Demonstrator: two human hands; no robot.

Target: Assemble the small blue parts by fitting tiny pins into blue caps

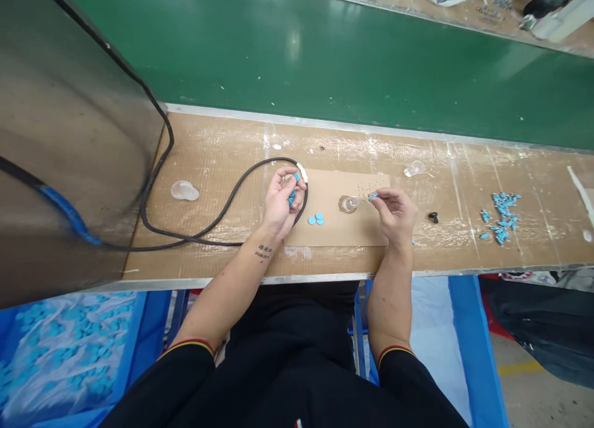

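Note:
My left hand (282,199) is closed around some small blue discs (292,198), one of them up at the fingertips. Between thumb and fingers of my right hand (394,210) is a small blue piece (372,196), partly hidden by the fingertips. Just left of it stands a small clear container (349,203) on a brown cardboard sheet (334,233). Tiny dark specks (366,187) lie on the sheet beyond my right fingertips. Three blue discs (319,216) lie on the cardboard, to the right of my left wrist.
Small blue parts (503,218) lie piled at the right, near a black knob-like piece (433,217). A black cable (227,208) loops across the left of the bench. Clear plastic pieces (184,190) lie about. A blue bin (132,354) with blue discs stands below left.

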